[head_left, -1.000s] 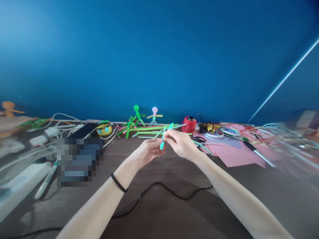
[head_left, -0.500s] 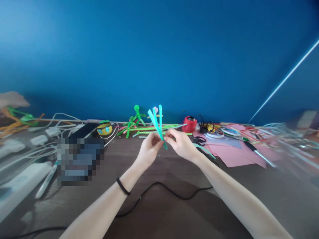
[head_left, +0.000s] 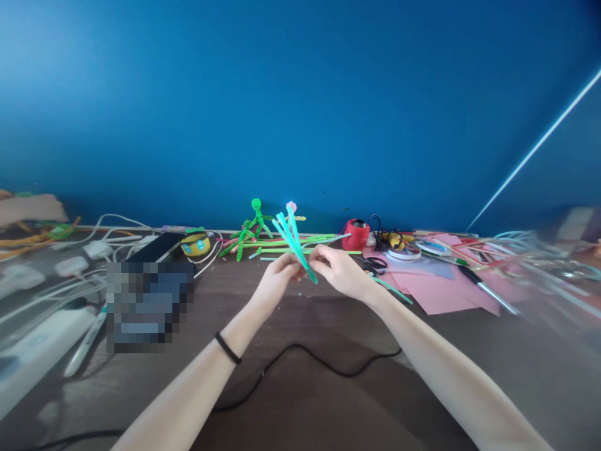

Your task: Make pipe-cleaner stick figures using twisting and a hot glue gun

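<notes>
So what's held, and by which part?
A fanned bundle of turquoise pipe cleaners, held near its lower end between the left fingers and right fingers; each hand's grip is unclear.

Has left hand (head_left: 280, 270) curled ahead of the black wristband (head_left: 228, 348) and right hand (head_left: 339, 269) farther right of it, with fingertips (head_left: 317, 253) pinched

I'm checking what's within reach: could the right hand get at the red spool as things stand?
Probably yes: the red spool sits just beyond the right hand, and nothing seems to block it from above. That hand is at the teal pipe cleaners, so it may need to leave them first.
</notes>
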`<action>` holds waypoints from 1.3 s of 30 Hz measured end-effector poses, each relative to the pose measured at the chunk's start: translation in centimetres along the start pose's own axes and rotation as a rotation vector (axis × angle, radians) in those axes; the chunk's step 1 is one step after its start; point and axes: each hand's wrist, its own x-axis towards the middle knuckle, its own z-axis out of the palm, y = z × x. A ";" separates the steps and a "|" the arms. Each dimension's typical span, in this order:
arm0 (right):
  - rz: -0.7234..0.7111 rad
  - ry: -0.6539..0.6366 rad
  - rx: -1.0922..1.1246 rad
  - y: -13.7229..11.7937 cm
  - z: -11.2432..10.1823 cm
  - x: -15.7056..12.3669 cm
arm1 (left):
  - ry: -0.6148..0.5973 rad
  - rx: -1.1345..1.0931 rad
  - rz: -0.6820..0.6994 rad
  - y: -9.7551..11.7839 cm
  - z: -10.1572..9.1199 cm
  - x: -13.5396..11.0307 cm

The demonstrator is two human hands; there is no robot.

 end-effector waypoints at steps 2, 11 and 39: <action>-0.063 0.013 -0.095 -0.1 0.1 -0.1 | -0.048 -0.146 -0.181 -0.2 -0.2 0.3; -0.262 0.066 -0.352 0.4 0.5 -0.3 | -0.166 -0.404 -0.384 -0.1 -0.8 0.2; 0.066 -0.032 0.217 0.1 0.1 0.2 | 0.009 0.222 0.240 -1.1 0.2 -0.1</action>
